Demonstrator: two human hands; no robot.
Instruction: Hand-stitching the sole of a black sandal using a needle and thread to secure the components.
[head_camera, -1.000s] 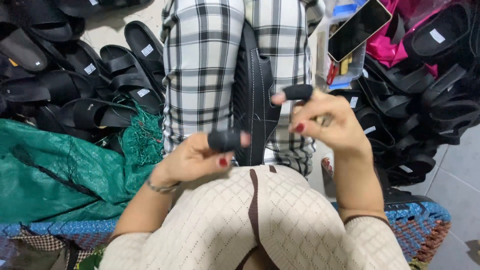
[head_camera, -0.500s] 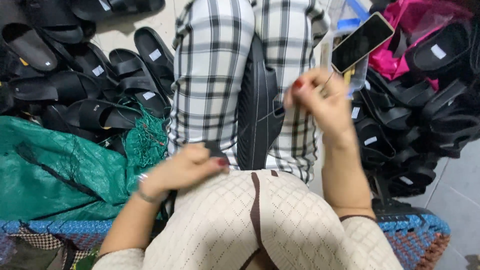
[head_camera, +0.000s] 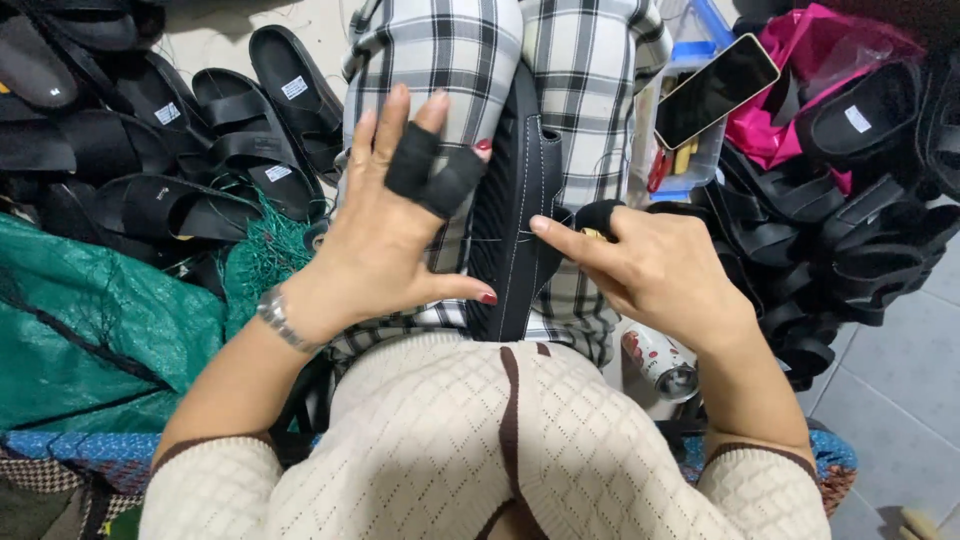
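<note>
You look mid-stitch on the black sandal (head_camera: 515, 210), which stands on edge between your plaid knees. Your left hand (head_camera: 395, 230) is spread open over the left knee, gripping nothing, black guards on two fingers. Your right hand (head_camera: 650, 270) is loosely curled, forefinger touching the sandal's stitched edge; a thread shows there, but whether it grips a needle you cannot tell. Next, judging by this, steady the sandal. Room is tight: sandal piles (head_camera: 160, 150) both sides, phone (head_camera: 715, 90) near right.
</note>
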